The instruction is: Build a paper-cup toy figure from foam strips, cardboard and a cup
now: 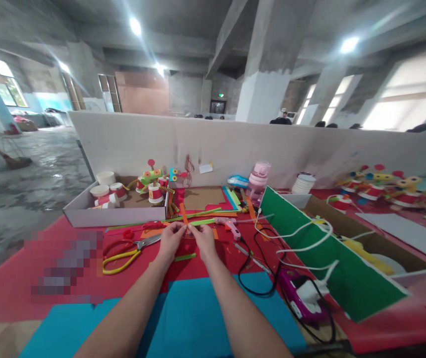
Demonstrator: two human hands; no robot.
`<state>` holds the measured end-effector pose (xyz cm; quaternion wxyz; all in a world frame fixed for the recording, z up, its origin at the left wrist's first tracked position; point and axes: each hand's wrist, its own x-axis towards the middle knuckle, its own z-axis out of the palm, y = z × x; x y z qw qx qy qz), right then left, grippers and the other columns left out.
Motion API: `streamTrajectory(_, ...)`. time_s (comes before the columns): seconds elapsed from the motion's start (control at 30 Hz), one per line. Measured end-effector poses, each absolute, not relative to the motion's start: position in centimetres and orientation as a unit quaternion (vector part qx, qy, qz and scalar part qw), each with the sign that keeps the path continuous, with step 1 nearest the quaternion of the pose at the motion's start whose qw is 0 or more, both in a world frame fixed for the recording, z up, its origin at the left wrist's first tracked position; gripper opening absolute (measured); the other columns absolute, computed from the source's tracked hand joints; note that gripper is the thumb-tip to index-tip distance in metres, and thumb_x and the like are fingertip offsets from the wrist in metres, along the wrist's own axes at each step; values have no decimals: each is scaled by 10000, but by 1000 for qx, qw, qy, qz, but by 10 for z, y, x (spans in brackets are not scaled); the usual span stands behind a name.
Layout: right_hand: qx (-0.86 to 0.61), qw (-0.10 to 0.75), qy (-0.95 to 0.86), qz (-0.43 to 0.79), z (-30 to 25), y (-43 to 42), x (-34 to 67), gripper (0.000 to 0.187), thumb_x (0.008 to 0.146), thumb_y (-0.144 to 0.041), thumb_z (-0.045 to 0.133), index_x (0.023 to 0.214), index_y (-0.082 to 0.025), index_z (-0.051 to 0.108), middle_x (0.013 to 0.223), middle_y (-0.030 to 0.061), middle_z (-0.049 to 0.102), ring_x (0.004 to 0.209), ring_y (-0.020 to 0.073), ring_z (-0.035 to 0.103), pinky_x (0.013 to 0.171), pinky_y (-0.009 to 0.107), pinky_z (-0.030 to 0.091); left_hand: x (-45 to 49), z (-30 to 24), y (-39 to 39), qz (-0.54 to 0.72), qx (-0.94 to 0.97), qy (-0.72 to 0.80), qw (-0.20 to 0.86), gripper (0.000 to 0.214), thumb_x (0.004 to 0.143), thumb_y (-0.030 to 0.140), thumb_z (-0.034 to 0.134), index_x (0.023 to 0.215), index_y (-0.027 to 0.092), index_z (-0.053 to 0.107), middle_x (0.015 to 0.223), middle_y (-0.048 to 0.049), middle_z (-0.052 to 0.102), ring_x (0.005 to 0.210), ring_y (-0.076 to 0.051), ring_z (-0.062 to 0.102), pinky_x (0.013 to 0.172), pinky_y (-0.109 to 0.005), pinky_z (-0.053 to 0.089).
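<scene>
My left hand [170,240] and my right hand [201,239] meet over the red table cover [67,258], fingertips pinched together on a small orange paper piece [188,230] between them. Green and orange paper strips [198,219] lie just beyond the fingers. Yellow-handled scissors [131,251] rest to the left of my left hand. A pink glue gun [230,226] lies to the right of my right hand.
A white box [86,214] with paper cups and small colourful craft figures [153,186] sits behind. A green sheet [310,248] leans on a cardboard box at the right, with white and black cables and a purple charger [302,298]. A pink bottle [258,181] and a white partition [235,144] stand behind.
</scene>
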<state>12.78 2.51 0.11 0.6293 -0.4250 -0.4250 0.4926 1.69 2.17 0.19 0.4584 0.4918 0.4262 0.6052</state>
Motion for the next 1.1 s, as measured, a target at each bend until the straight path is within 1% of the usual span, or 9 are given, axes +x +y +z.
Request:
streamTrajectory(0.17, -427, 620, -434, 495, 0, 26, 128, 257, 624, -408, 727, 596, -168, 640, 550, 7, 636, 524, 150, 572, 585, 281, 472, 16, 0, 23, 602, 499, 425, 455, 265, 673, 410, 722, 721, 157, 656, 613, 10, 619, 559, -110, 518, 579, -227, 392)
streamTrajectory(0.33, -457, 636, -416, 462, 0, 27, 132, 318, 608, -459, 745, 609, -161, 634, 556, 16, 640, 548, 158, 587, 584, 278, 473, 16, 1, 24, 609, 482, 424, 465, 290, 640, 416, 737, 693, 147, 641, 566, 15, 579, 537, -101, 485, 558, -224, 372)
streamTrajectory(0.47, -442, 677, -383, 447, 3, 34, 146, 347, 597, -467, 758, 613, -158, 601, 536, -7, 607, 532, 129, 560, 568, 253, 468, 13, 1, 25, 618, 466, 422, 473, 310, 627, 425, 746, 678, 141, 635, 536, 21, 558, 530, -95, 470, 559, -223, 363)
streamTrajectory(0.6, -413, 742, -321, 419, 4, 41, 159, 344, 620, -464, 753, 684, -162, 601, 539, -39, 571, 521, 97, 532, 578, 231, 474, 13, 1, 26, 618, 462, 417, 481, 294, 631, 405, 753, 664, 138, 636, 531, 18, 557, 526, -91, 463, 556, -221, 359)
streamTrajectory(0.67, -393, 759, -276, 440, 4, 41, 159, 337, 635, -460, 751, 700, -168, 596, 568, -36, 588, 528, 91, 542, 584, 225, 483, 13, 0, 25, 619, 461, 402, 493, 283, 638, 394, 753, 661, 138, 632, 532, 18, 555, 521, -88, 459, 550, -220, 359)
streamTrajectory(0.73, -372, 736, -245, 510, 2, 39, 154, 322, 644, -442, 757, 702, -171, 594, 605, -21, 616, 529, 91, 558, 567, 224, 489, 14, 0, 25, 622, 454, 386, 508, 275, 638, 380, 759, 666, 139, 631, 545, 19, 557, 519, -85, 464, 546, -218, 363)
streamTrajectory(0.87, -352, 643, -239, 637, -4, 33, 139, 256, 639, -338, 784, 688, -173, 594, 615, -4, 642, 513, 102, 576, 541, 239, 500, 14, -2, 25, 626, 430, 369, 536, 279, 613, 356, 787, 697, 131, 644, 585, 19, 573, 523, -74, 477, 553, -212, 380)
streamTrajectory(0.97, -339, 610, -264, 666, -6, 31, 133, 249, 592, -267, 806, 681, -177, 591, 593, -15, 643, 534, 115, 597, 581, 259, 521, 14, -2, 25, 621, 421, 363, 553, 284, 604, 351, 793, 703, 126, 652, 602, 9, 591, 533, -73, 486, 568, -212, 395)
streamTrajectory(1.1, -328, 602, -299, 664, -6, 31, 132, 280, 525, -271, 831, 662, -167, 610, 546, -22, 625, 564, 133, 617, 611, 275, 525, 14, 1, 24, 603, 445, 373, 547, 271, 605, 349, 785, 678, 124, 654, 572, -3, 599, 518, -76, 476, 541, -207, 374)
